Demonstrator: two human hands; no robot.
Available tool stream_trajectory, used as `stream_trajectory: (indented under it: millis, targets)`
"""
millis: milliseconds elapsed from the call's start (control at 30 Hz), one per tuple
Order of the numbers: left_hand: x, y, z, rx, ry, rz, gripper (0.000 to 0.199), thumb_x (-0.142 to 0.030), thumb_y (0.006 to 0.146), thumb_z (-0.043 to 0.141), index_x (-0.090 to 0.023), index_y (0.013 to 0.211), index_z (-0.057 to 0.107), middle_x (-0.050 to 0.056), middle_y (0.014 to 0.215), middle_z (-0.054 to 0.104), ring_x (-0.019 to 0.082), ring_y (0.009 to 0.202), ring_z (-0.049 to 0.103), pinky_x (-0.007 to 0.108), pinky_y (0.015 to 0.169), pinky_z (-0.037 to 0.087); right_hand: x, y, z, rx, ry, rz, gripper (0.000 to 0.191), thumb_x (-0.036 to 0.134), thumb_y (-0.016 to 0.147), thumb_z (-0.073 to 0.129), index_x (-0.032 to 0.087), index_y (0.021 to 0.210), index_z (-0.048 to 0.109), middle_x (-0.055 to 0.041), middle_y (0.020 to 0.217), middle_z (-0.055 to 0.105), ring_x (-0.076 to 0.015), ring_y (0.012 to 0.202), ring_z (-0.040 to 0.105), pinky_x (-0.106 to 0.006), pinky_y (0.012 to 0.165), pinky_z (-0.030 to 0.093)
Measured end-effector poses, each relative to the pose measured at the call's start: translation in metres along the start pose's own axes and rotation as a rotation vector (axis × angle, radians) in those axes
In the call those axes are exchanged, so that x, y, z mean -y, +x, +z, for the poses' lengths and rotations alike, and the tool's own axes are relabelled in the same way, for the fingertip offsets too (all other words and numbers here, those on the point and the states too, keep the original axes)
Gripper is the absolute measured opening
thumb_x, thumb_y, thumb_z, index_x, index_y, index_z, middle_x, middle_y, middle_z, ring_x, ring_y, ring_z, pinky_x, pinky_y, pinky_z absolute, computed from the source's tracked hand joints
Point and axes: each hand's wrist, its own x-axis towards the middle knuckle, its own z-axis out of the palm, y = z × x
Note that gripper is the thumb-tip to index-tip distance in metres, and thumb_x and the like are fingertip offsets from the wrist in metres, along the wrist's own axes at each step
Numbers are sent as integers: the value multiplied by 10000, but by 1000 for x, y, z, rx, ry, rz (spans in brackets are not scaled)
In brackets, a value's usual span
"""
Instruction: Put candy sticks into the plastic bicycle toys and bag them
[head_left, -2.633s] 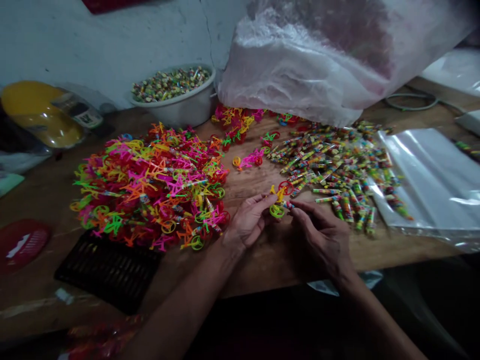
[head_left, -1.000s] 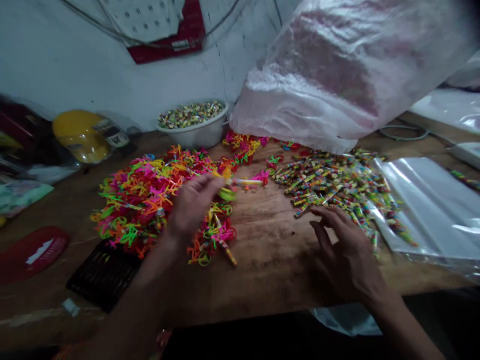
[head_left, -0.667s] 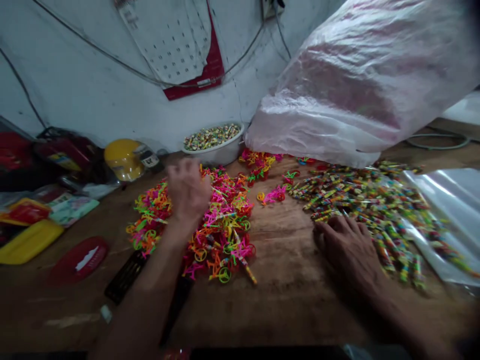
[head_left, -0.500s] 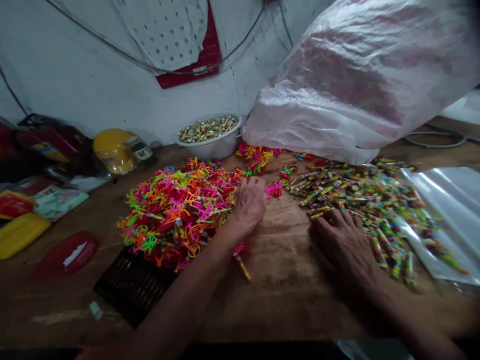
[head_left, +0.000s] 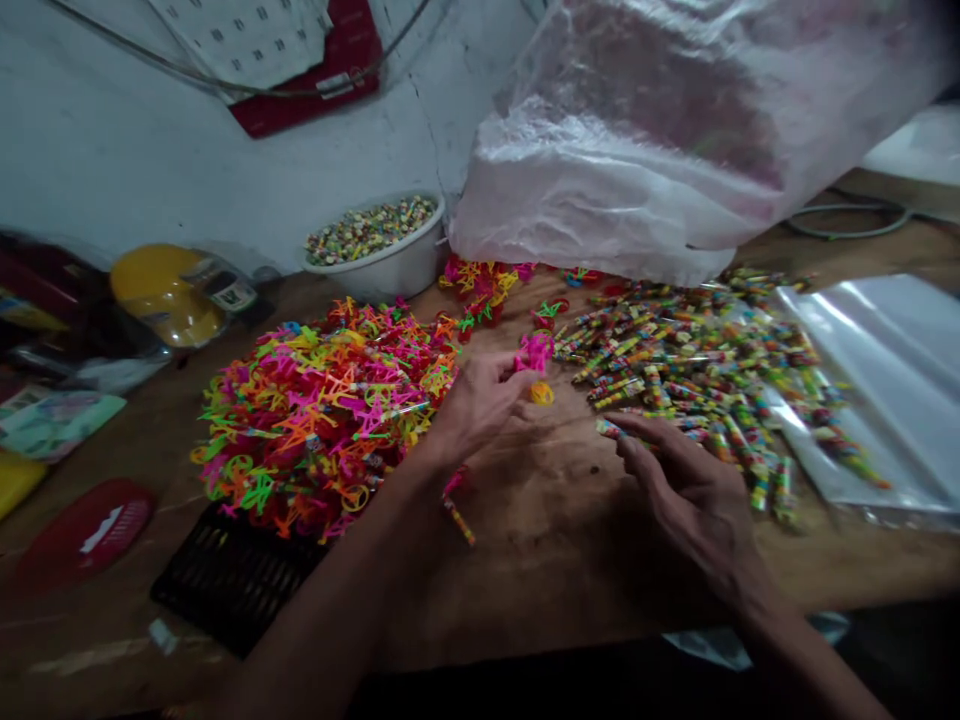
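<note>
My left hand (head_left: 484,405) has its thumb and fingers pinched on a small yellow plastic toy (head_left: 541,393). Just past the fingertips lies a pink plastic toy (head_left: 534,350). A heap of bright plastic toys (head_left: 322,420) is left of that hand, partly over a black slotted basket (head_left: 232,575). My right hand (head_left: 686,490) pinches one slim, patterned tube (head_left: 609,429) at its end. Behind and beside it spreads a pile of similar tubes (head_left: 675,350). One toy with a tube attached (head_left: 459,515) lies on the table between my forearms.
A white basin (head_left: 375,272) full of small patterned pieces stands by the wall. A large translucent bag (head_left: 600,200) bulges over the table's back. Clear plastic sheets (head_left: 885,390) lie right. At left are a red oval dish (head_left: 90,535) and a yellow rounded object (head_left: 165,290).
My left hand has come away from the toy heap with a yellow toy. My right hand has lifted off the tube pile, pinching a tube. The view has shifted slightly.
</note>
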Motion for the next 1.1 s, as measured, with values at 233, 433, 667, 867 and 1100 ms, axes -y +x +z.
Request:
stream_trajectory:
  millis: [233, 433, 667, 867, 1100]
  targets:
    - [19, -55, 13, 274, -669, -292, 147, -172, 773, 666, -91, 881, 608, 108, 975, 681, 132, 739, 659, 252, 652, 571, 13, -11, 2, 152, 270, 240, 167, 346, 876, 571, 223, 961, 645, -3, 882, 658, -135, 828, 612, -249, 750, 472]
    - [27, -73, 21, 375, -688, -278, 167, -211, 804, 644, -109, 936, 644, 80, 869, 689, 115, 673, 650, 223, 610, 560, 13, -22, -1, 220, 347, 230, 157, 339, 864, 596, 237, 971, 648, 3, 919, 651, -127, 856, 601, -234, 765, 462]
    - [23, -81, 30, 414, -631, -294, 214, -269, 804, 631, -121, 959, 622, 35, 728, 653, 113, 522, 631, 207, 498, 519, 9, -34, 3, 227, 469, 307, 182, 363, 888, 552, 212, 970, 612, -9, 854, 648, -120, 738, 592, -219, 651, 477]
    - [23, -83, 37, 361, -591, -313, 192, -264, 792, 635, -128, 926, 636, 31, 745, 672, 103, 504, 626, 195, 489, 507, 7, -36, -3, 207, 239, 107, 144, 303, 905, 507, 207, 959, 600, -25, 867, 633, -149, 789, 595, -259, 698, 494]
    - [27, -80, 48, 312, -523, -364, 203, -282, 796, 628, -111, 905, 631, 46, 765, 671, 112, 545, 636, 209, 515, 514, 15, -28, -10, 292, -53, -43, 122, 238, 910, 473, 212, 917, 592, -32, 845, 646, -153, 766, 603, -280, 704, 487]
